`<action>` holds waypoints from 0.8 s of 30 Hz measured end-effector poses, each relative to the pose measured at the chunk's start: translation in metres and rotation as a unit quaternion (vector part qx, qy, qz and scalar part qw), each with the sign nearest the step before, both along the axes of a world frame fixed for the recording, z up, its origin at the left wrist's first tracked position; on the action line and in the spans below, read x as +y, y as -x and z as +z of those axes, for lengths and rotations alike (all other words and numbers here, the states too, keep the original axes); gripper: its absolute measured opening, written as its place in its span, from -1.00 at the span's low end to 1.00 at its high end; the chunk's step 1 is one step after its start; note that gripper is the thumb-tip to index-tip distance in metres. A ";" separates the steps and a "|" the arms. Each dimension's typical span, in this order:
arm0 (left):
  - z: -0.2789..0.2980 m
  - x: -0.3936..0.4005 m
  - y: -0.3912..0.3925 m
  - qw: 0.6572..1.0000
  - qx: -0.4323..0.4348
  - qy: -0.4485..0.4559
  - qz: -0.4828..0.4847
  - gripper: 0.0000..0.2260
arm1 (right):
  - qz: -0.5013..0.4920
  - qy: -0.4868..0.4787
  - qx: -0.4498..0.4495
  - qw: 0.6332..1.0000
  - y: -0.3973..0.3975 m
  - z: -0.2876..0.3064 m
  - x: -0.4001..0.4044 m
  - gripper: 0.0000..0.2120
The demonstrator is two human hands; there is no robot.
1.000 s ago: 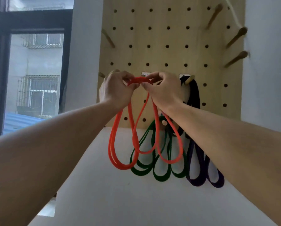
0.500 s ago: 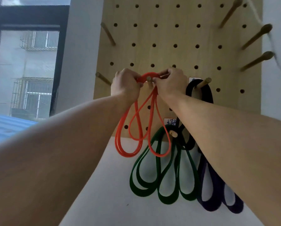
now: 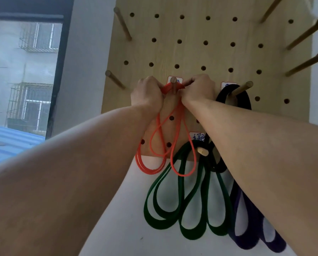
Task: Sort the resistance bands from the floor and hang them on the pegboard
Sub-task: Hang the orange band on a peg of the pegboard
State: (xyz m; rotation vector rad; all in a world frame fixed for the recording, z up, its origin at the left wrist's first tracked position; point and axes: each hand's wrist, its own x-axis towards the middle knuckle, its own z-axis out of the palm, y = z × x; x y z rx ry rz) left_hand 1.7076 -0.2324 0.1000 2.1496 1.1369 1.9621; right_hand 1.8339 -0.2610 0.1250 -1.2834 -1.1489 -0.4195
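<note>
While two bare forearms reach up from the bottom corners, the left hand (image 3: pixel 147 95) and the right hand (image 3: pixel 198 89) meet at a wooden peg (image 3: pixel 173 85) in the middle of the pegboard (image 3: pixel 191 52). Each grip is closed, fingers curled around the top of a bundle of orange resistance bands (image 3: pixel 165 145); the bundle lies across the peg between the two hands. Its thin loops dangle below the wrists, reaching just past the board's lower edge.

Below and to the right, green resistance bands (image 3: pixel 174 200) hang in wide loops from a short peg (image 3: pixel 202 151) near the board's bottom edge, and one orange loop crosses in front of them. The right forearm hides part of the green loops and much of the purple resistance bands (image 3: pixel 247 228) beside them. A black resistance band (image 3: pixel 245 100) hangs on a peg (image 3: pixel 242 89) just right of the right hand.

Farther up, bare pegs jut from the board's left edge and upper right corner, among rows of round holes. Small paper labels (image 3: pixel 197 137) with blue writing, too blurred to read, sit above some pegs. The board is fixed to a white wall (image 3: pixel 84 71). To the left, a dark-framed window (image 3: pixel 25 71) shows a grey building outside.
</note>
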 end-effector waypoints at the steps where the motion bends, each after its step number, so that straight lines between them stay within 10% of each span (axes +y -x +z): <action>1: -0.002 0.000 -0.002 1.000 0.000 -0.003 -0.004 -0.81 | -0.006 0.000 -0.001 1.000 0.000 0.000 0.002 -0.83; 24: -0.023 0.010 0.009 0.983 0.169 -0.030 0.069 -0.47 | -0.112 0.105 -0.185 0.971 0.004 -0.055 -0.014 -0.42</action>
